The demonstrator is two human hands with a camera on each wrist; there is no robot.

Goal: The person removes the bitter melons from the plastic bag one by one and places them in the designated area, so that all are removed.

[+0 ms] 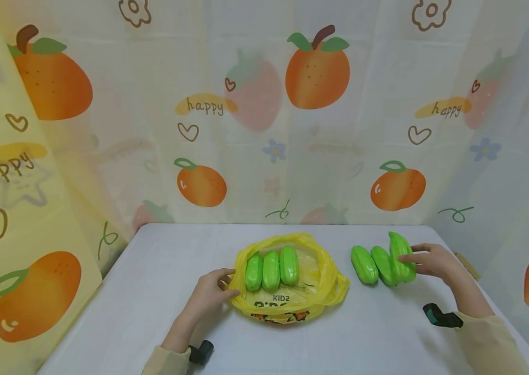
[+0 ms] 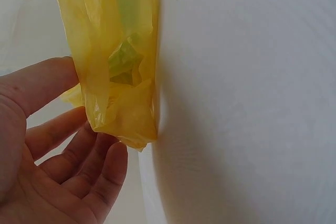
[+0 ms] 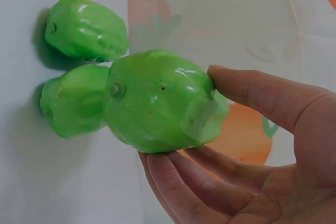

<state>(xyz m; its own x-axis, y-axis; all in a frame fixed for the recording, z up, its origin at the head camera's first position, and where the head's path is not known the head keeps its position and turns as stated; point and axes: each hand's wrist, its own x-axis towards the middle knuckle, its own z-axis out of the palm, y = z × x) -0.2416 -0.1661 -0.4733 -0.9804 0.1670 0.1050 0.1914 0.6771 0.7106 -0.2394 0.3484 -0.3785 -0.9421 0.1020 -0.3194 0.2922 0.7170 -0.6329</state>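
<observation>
My left hand (image 1: pixel 210 289) is at the left rim of a yellow plastic bag (image 1: pixel 327 278), its thumb and fingertips pinching the film. The left wrist view shows the bag's folded edge (image 2: pixel 94 98) at the fingertips. Three glossy green toy gourds (image 1: pixel 271 271) lie side by side in the bag's wide mouth. On the right, my right hand (image 1: pixel 435 260) holds another green gourd (image 3: pixel 157 100) between thumb and fingers, its pointed end up. Beside it, two more gourds (image 1: pixel 365 264) lie on the table, the nearer one partly hidden by the held gourd.
A white-covered table (image 1: pixel 161 312) bears everything. Behind it hangs a pale curtain (image 1: pixel 255 198) printed with oranges and strawberries, and it continues along both sides. Dark wrist straps (image 1: pixel 442 316) show at the sleeves. A small tan object (image 1: pixel 467 265) sits behind the right forearm.
</observation>
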